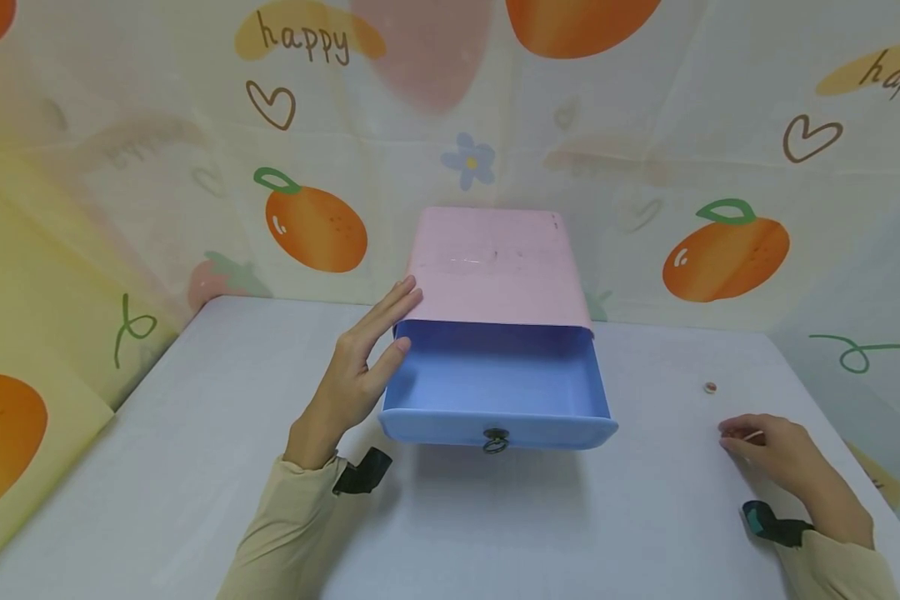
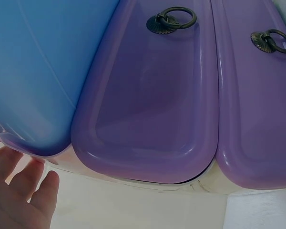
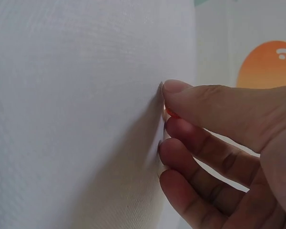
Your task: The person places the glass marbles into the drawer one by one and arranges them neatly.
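A small drawer cabinet with a pink top stands on the table, its blue top drawer pulled out. My left hand rests against the cabinet's left side, fingers straight, thumb near the drawer's edge. In the left wrist view, two purple drawers with ring pulls sit below the blue one. At the right, my right hand has its fingertips down at the tabletop. Its thumb and forefinger pinch a tiny red thing, mostly hidden. A small brown-and-white round piece lies just beyond that hand.
The white-covered table spreads around the cabinet. A fruit-printed cloth hangs close behind the cabinet and along both sides. The drawer's front, with its ring pull, juts out over the tabletop.
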Available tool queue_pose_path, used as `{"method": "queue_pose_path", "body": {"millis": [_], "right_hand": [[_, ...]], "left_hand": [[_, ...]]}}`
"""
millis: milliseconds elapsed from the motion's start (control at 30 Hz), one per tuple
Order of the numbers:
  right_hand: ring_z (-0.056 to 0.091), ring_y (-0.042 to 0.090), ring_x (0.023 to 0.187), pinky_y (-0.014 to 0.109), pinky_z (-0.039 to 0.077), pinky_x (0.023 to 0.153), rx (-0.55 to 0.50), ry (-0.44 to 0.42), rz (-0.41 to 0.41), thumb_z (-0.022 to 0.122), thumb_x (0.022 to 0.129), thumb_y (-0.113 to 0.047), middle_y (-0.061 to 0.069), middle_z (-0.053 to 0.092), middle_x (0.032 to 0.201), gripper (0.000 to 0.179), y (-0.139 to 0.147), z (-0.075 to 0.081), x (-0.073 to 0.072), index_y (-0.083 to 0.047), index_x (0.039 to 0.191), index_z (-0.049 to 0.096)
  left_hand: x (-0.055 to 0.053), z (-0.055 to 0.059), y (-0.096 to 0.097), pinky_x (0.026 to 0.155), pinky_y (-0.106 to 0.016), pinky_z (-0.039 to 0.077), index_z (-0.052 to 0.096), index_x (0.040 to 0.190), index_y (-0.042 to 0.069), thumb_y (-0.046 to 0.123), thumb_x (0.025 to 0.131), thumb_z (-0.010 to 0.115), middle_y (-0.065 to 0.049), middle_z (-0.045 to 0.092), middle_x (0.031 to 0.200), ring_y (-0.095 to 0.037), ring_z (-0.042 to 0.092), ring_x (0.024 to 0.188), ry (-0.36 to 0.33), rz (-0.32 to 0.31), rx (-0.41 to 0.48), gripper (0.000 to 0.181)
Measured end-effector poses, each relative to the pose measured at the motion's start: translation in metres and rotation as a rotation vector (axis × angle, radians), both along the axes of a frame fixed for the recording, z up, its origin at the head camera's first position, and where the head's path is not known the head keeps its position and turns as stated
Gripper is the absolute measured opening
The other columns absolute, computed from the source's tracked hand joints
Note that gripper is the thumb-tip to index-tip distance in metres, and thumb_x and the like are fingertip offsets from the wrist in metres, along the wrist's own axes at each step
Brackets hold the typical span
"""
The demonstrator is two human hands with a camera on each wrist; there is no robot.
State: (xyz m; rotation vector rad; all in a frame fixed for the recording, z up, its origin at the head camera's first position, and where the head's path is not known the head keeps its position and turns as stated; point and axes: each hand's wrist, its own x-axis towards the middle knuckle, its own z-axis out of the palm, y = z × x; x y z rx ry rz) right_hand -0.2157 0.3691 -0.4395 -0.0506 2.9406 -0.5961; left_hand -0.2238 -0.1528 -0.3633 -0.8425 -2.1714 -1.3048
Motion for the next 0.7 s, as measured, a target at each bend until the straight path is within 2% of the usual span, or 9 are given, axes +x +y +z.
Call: {"method": "queue_pose_path", "body": {"millis": [333,700], "right_hand": [[0.064,0.038,0.094,0.050,0.058,0.078,-0.018,-0.037,0.012,0.068,0.091,-0.015,0.026,0.068,0.106,0.032,-0.006,0.005,0.001,0.010,0.113,0.066],[0.065,0.038,0.094,0.052,0.058,0.078,-0.031,0.027,0.046,0.067,0.091,-0.012,0.025,0.070,0.107,0.028,-0.013,0.011,0.004,0.007,0.111,0.068]], "left_hand": [[0.000,0.000,0.000,0.124,-0.032,0.027,0.050,0.145,0.006,0.005,0.095,0.052,-0.007,0.043,0.157,-0.020,0.034,0.150,0.002,0.002,-0.002,0.051],[0.000,0.000,0.000,0.124,-0.027,0.025,0.049,0.145,0.006,0.004,0.095,0.051,-0.007,0.042,0.157,-0.021,0.033,0.150,0.000,-0.010,-0.001,0.051]]}}
